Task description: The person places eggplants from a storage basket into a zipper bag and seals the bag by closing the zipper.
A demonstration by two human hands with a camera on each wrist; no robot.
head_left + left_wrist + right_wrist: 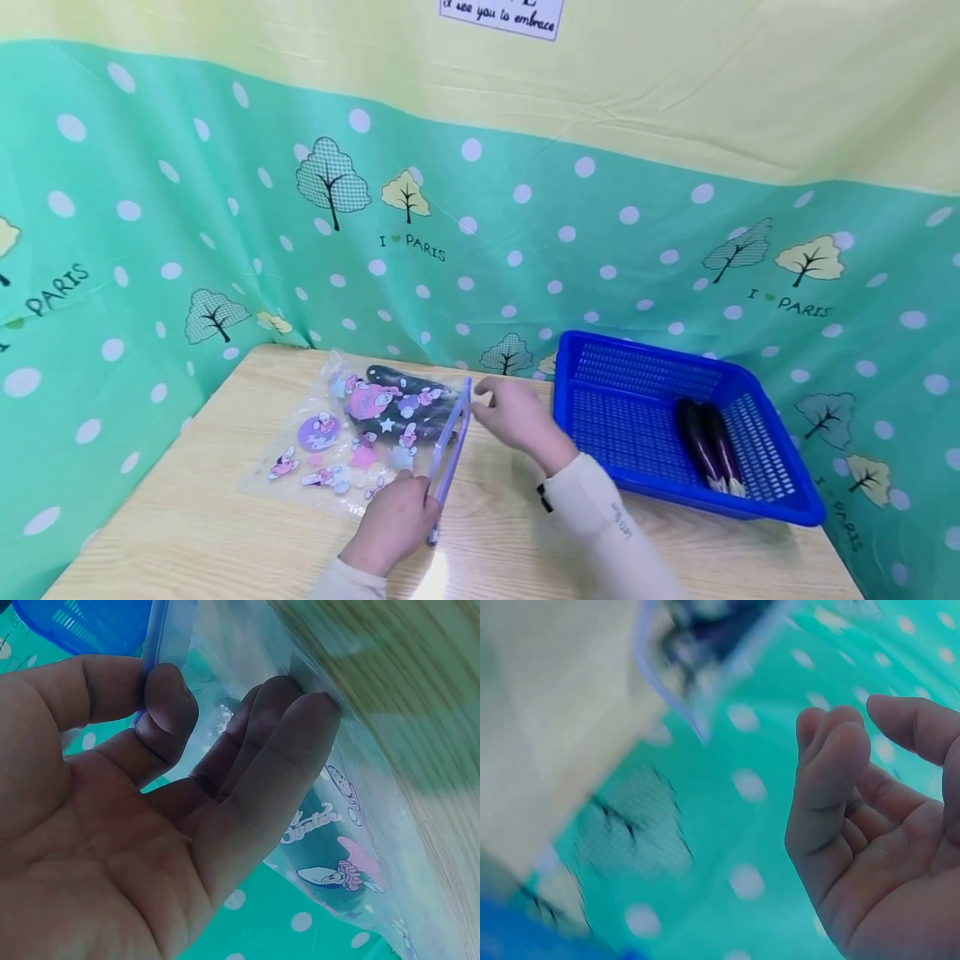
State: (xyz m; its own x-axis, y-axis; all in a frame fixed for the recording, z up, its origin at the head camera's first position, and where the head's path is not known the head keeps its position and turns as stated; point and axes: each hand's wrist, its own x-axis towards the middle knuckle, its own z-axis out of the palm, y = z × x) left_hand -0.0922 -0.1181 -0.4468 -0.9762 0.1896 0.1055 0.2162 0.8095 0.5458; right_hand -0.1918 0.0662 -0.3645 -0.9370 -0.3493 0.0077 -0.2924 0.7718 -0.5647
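A clear plastic zip bag [300,454] with pink and purple cartoon prints lies on the table, its purple-edged opening facing right. Inside are dark, long vegetables [397,382] that look like eggplants, partly hidden by the prints. My left hand [397,517] pinches the near end of the bag's purple rim between thumb and index finger; the left wrist view shows the left hand's [150,810] other fingers against the plastic. Just right of the rim's far end, my right hand [517,417] holds nothing, its fingers loosely bent, apart from the bag in the right wrist view.
A blue plastic basket [600,479] stands to the right on the wooden table [187,517]. Two purple eggplants [708,446] lie at its right side. A green and yellow printed cloth [480,275] hangs close behind and at both sides.
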